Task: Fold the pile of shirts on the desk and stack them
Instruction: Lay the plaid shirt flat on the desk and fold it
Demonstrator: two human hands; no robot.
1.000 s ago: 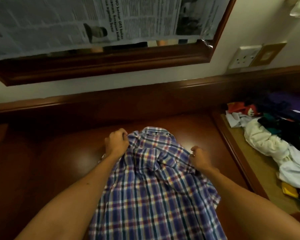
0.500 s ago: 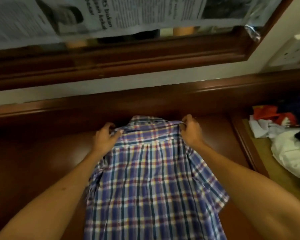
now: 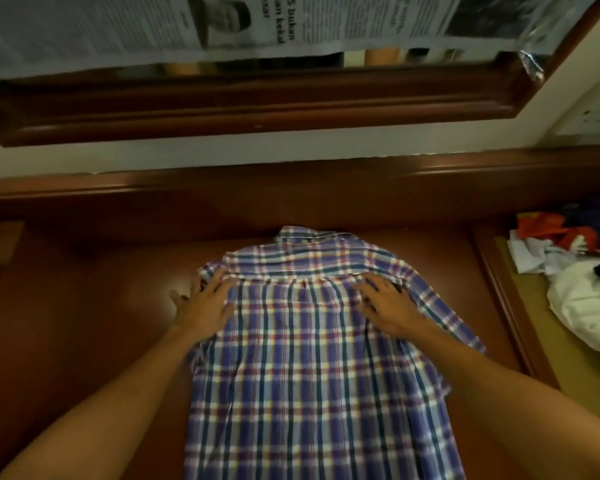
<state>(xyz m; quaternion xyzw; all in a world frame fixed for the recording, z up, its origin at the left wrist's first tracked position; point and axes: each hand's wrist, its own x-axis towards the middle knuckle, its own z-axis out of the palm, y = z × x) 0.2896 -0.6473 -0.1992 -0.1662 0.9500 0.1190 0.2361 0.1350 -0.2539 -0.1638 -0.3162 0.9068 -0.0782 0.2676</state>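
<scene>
Dark wood desk [image 3: 84, 306] under a papered mirror. Left hand [image 3: 205, 306] flat, fingers straight, pressing the shirt [image 3: 309, 358] at its left shoulder; right hand [image 3: 390, 306] flat on the right shoulder, nothing gripped. Shirt lies back-up mid-desk, collar toward the far edge. Step: smoothing b4 folding. Next, prob. fold sleeves/sides inward. Unfolded pile [image 3: 575, 271] waits at right edge.

Open desk [image 3: 84, 306] left of plaid shirt [image 3: 309, 358], narrower strip on its right up to raised wooden edge [image 3: 506, 306]; clothes pile [image 3: 582, 282] beyond it, back ledge [image 3: 291, 195] blocks far side
</scene>
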